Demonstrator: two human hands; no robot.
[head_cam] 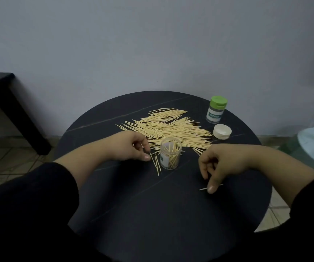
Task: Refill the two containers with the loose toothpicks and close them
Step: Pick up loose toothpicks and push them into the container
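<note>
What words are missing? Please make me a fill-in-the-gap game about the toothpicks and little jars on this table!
1. The closed container at the back has a ____ lid.
2. The white lid lies on the ____, beside the pile of toothpicks.
3. The right hand presses one fingertip on a single ____.
Missing words: green; table; toothpick.

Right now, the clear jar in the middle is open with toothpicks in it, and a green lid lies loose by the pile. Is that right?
Not quite. The head view shows the loose lid by the pile is white, not green; the green lid sits on the far jar. The clear jar in the middle is open with toothpicks in it.
</note>
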